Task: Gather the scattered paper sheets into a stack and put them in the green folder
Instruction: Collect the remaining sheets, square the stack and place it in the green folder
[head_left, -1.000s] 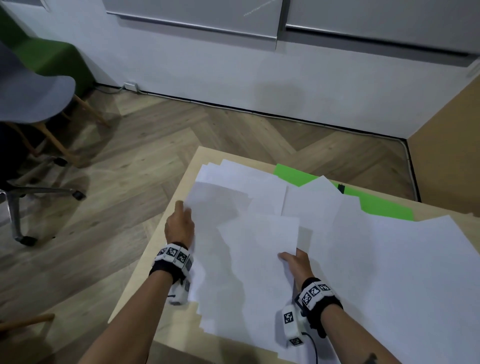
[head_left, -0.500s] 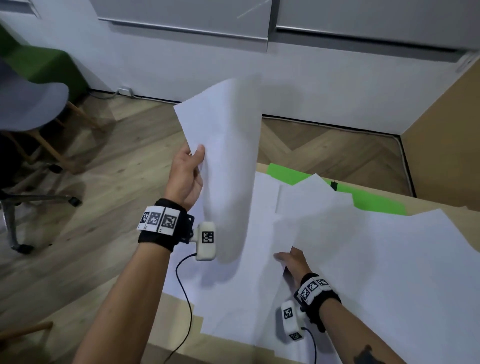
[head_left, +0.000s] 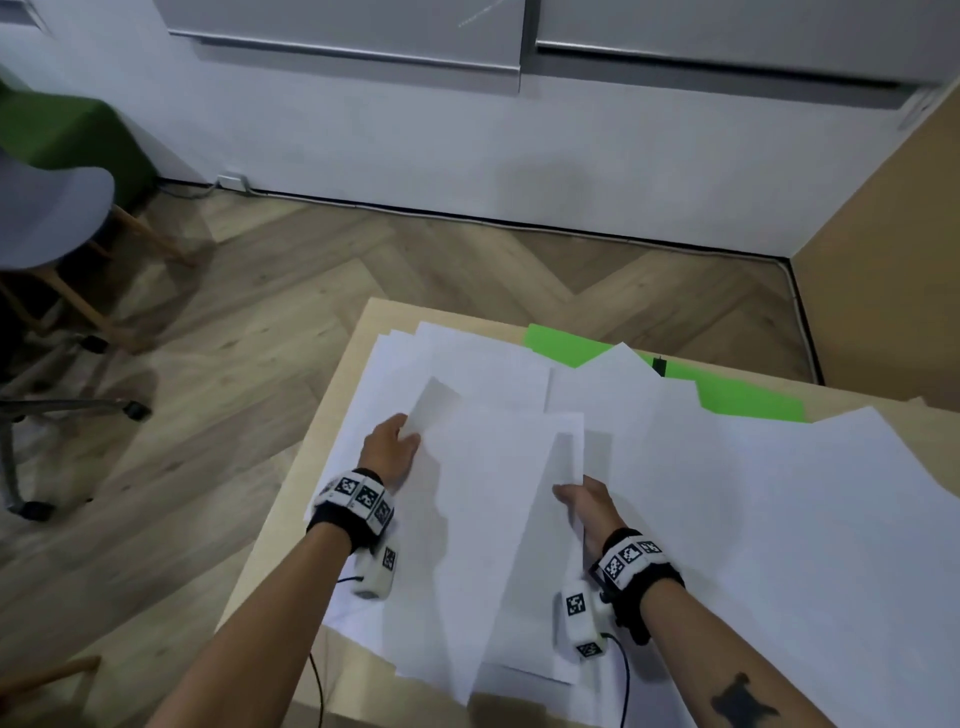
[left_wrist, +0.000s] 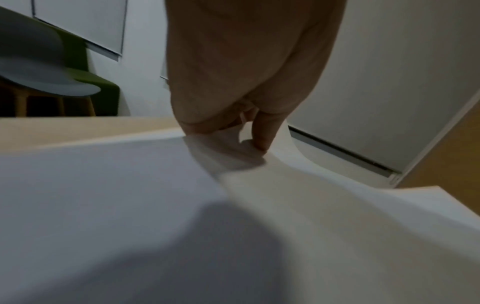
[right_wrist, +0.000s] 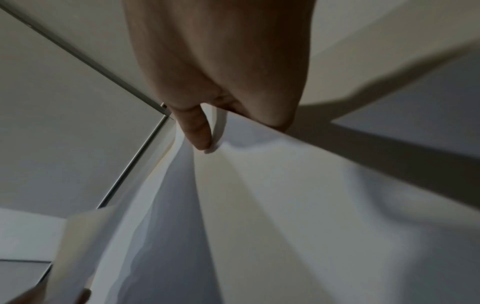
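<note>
Two hands on one white paper sheet: left hand pinches its far corner, right hand grips the opposite edge; green folder lies beyond the right hand on the tabletop.

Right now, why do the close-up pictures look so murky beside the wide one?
Head view: evenly lit and fairly sharp, soft shadows under the paper sheets. Left wrist view: dim and blurred, a dark shadow across the foreground paper. Right wrist view: dim and smeared, the fingers soft-edged.
</note>
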